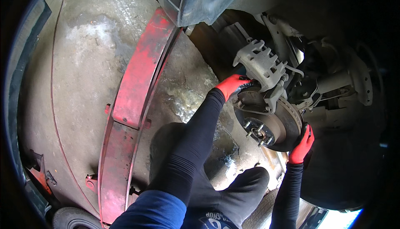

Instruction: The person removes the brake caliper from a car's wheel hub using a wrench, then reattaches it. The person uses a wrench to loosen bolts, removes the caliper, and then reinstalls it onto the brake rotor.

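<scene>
Fingers [308,134] bent, right hand [301,147] flanks the brake disc [292,129], left hand [231,86] reaches beside the caliper [261,65], grips unclear.

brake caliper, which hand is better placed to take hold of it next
Probably the left hand: it is close by the lower edge of the caliper, while the right hand is farther off, at the lower right edge of the brake rotor.
</scene>
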`<action>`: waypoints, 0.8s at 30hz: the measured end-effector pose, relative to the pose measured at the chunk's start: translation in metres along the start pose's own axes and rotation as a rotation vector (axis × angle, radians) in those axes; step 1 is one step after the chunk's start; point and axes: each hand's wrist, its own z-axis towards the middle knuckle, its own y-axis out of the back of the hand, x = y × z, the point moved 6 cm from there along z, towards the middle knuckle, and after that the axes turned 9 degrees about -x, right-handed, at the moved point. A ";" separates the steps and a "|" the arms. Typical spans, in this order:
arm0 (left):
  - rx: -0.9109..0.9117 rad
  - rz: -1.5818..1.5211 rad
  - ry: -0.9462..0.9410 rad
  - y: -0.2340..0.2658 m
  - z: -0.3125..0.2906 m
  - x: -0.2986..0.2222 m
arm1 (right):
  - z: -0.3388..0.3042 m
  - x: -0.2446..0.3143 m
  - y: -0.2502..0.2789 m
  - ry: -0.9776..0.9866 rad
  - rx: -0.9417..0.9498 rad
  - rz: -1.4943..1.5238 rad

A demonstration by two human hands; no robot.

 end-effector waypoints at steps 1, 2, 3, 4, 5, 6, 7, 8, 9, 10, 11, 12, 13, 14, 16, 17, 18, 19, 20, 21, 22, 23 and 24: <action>-0.028 0.004 -0.018 0.000 -0.002 -0.002 | 0.000 -0.005 -0.001 -0.074 -0.001 0.080; -0.050 0.012 -0.035 -0.004 -0.010 -0.011 | -0.001 -0.012 -0.003 -0.153 -0.006 0.157; -0.071 0.020 -0.051 -0.008 -0.015 -0.015 | -0.002 -0.017 -0.003 -0.233 -0.012 0.234; -0.056 0.024 -0.036 -0.011 -0.013 -0.011 | -0.003 -0.016 -0.001 -0.169 -0.010 0.165; -0.049 0.028 -0.029 -0.010 -0.012 -0.012 | -0.001 -0.010 0.000 -0.098 -0.007 0.105; -0.044 0.032 -0.022 -0.006 -0.009 -0.009 | 0.001 -0.004 -0.001 -0.027 -0.004 0.047; -0.018 -0.085 -0.028 -0.001 -0.002 -0.002 | 0.003 -0.005 -0.002 -0.095 -0.007 0.123; 0.001 -0.202 -0.038 0.011 0.008 0.010 | 0.006 -0.004 -0.005 -0.159 -0.007 0.204; 0.031 -0.319 -0.037 0.010 0.008 0.012 | 0.006 -0.007 -0.006 -0.232 -0.009 0.274; 0.029 -0.254 -0.044 0.010 0.008 0.015 | 0.005 -0.004 -0.005 -0.175 -0.010 0.213; 0.036 -0.188 -0.042 0.000 0.000 0.009 | 0.002 -0.005 -0.001 -0.126 -0.012 0.141; 0.035 -0.127 -0.050 -0.002 -0.006 0.005 | 0.002 -0.001 0.001 -0.066 -0.011 0.077; 0.052 -0.139 -0.051 -0.003 -0.005 0.005 | 0.002 -0.001 0.002 -0.074 -0.010 0.089; 0.068 -0.152 -0.052 -0.002 -0.001 0.004 | 0.003 0.000 0.001 -0.081 -0.008 0.102; 0.059 -0.135 -0.048 -0.001 0.004 0.006 | 0.004 0.000 0.001 -0.127 -0.019 0.163; 0.033 -0.100 -0.040 -0.001 0.005 0.008 | 0.002 0.000 -0.001 -0.169 -0.031 0.212; 0.008 -0.065 -0.032 -0.001 0.005 0.008 | 0.001 -0.003 -0.001 -0.212 -0.044 0.262; 0.022 -0.066 -0.069 0.000 0.005 0.004 | 0.004 -0.008 -0.005 -0.290 0.001 0.348; 0.016 0.001 -0.158 0.005 0.012 0.006 | 0.009 0.000 -0.004 -0.165 0.014 0.259; -0.010 -0.029 -0.134 -0.005 0.004 0.004 | 0.006 0.001 0.001 -0.059 0.026 0.151; -0.037 -0.058 -0.110 -0.012 -0.004 0.001 | 0.004 0.001 0.005 0.047 0.043 0.042; -0.081 0.002 -0.118 -0.014 -0.010 -0.002 | 0.004 0.000 0.006 0.071 0.066 0.048; -0.059 -0.055 -0.098 -0.009 -0.006 0.004 | 0.004 0.010 0.009 0.020 -0.029 0.074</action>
